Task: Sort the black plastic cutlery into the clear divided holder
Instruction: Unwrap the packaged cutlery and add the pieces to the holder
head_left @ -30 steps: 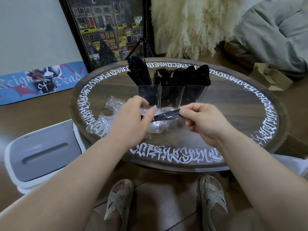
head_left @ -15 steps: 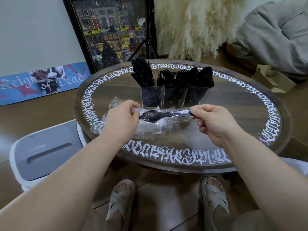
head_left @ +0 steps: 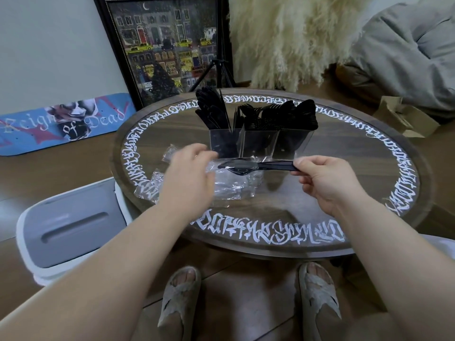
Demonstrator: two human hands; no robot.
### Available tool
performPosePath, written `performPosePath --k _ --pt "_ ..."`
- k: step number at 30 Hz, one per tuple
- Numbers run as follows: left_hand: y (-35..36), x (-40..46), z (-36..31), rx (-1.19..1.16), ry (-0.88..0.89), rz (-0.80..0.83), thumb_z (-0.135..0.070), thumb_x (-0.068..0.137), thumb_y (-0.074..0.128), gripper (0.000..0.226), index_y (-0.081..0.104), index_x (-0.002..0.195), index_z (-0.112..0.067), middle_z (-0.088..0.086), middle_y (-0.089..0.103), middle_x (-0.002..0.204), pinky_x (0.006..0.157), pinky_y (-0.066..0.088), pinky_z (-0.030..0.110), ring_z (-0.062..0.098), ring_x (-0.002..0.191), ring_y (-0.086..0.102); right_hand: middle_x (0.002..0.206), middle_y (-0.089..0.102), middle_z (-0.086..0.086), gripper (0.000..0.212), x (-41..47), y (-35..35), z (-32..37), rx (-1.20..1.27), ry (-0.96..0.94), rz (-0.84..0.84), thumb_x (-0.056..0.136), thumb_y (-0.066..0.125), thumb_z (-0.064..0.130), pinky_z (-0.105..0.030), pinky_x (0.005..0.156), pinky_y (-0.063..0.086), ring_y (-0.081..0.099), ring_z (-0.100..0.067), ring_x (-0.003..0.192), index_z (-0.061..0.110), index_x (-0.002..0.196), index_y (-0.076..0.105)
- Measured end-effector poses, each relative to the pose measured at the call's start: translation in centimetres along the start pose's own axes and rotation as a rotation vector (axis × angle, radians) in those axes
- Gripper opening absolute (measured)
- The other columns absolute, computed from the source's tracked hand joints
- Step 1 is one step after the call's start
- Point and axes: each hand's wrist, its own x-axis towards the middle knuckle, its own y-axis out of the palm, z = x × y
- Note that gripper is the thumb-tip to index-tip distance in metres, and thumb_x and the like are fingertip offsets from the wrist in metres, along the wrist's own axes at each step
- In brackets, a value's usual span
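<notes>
Cutlery (head_left: 256, 166), black and pinched at its handle by the right hand (head_left: 327, 183), has slid further out of the clear wrapper (head_left: 229, 185) since a second ago. Left hand (head_left: 189, 178) blurs at the wrapper, grip unclear. Holder (head_left: 258, 143) waits just behind on the bench (head_left: 344, 193).

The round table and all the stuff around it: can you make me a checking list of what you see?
Surface: round wooden table with white lettering round its rim.
Job's things: clear holder with three sections, all holding upright black cutlery; a black cutlery set half out of its clear wrapper.
Clutter: empty wrappers at the table's left edge.
Hands: right hand pinches the cutlery handles; left hand holds the wrapper, blurred.
Cables: nothing seen.
Surroundings: bin, skateboard deck, framed picture, tripod, pampas grass, cardboard box, grey cushion.
</notes>
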Motion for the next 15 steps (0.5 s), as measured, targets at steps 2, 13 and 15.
performPosePath --k 2,13,15 --pt "1.1 -0.4 -0.9 -0.006 0.091 0.184 -0.025 0.096 0.049 0.046 0.042 0.141 -0.022 -0.001 0.033 0.149 0.113 0.022 0.033 0.019 0.138 0.025 0.065 0.064 -0.004 0.012 -0.1 0.8 -0.2 -0.018 -0.007 0.016 0.09 0.063 0.008 -0.017 0.048 0.041 0.048 -0.006 0.049 0.009 0.078 0.064" --pt "4.0 0.2 -0.7 0.169 -0.028 0.625 -0.046 0.092 0.047 0.059 0.03 0.146 -0.028 0.001 0.022 0.155 0.113 0.027 0.045 0.022 0.142 0.017 0.071 0.065 -0.008 0.012 -0.4 -3.4 1.2 -0.092 -0.156 -0.214 0.088 0.064 0.013 -0.02 0.051 0.044 0.051 -0.01 0.054 0.013 0.075 0.066" --pt "4.5 0.3 -1.1 0.167 -0.026 0.631 -0.047 0.092 0.048 0.06 0.029 0.146 -0.029 0.002 0.021 0.155 0.113 0.027 0.046 0.023 0.142 0.016 0.07 0.064 -0.01 0.013 -0.7 -4.6 1.5 0.003 -0.144 -0.219 0.089 0.063 0.013 -0.017 0.047 0.042 0.049 -0.01 0.052 0.012 0.076 0.064"
